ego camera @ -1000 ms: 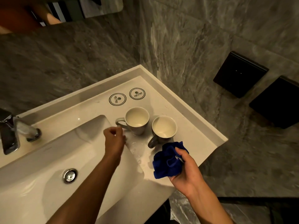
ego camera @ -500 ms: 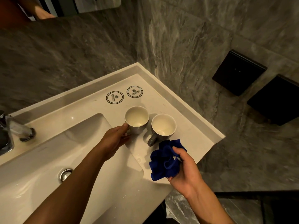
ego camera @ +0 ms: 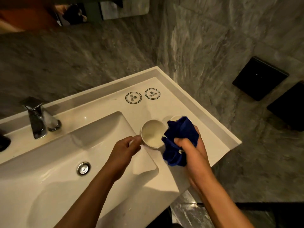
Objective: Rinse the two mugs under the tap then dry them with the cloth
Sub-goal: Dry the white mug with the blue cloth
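the near mug [ego camera: 153,133] sits tilted at the basin [ego camera: 49,175] edge, its handle pinched in the left hand [ego camera: 122,151] to steady it, while the right hand [ego camera: 191,148] fists the cloth [ego camera: 178,137] against its rim, likely for drying, hiding most of the far mug [ego camera: 175,117].

The washstand [ego camera: 102,111] looks like smooth, glossy white stone or ceramic, catching soft highlights along its back edge and in the basin. The tap [ego camera: 37,122] near the back left edge is polished chrome metal, as is the shiny round drain [ego camera: 83,168]. The mug [ego camera: 153,133] at the basin's right edge is glazed ceramic, pale and faintly glossy inside. The blue cloth [ego camera: 179,139] looks soft, plush and matt. The wall [ego camera: 205,38] is grey veined stone with a dull sheen. Two black panels [ego camera: 259,78] on it look smooth and matt.
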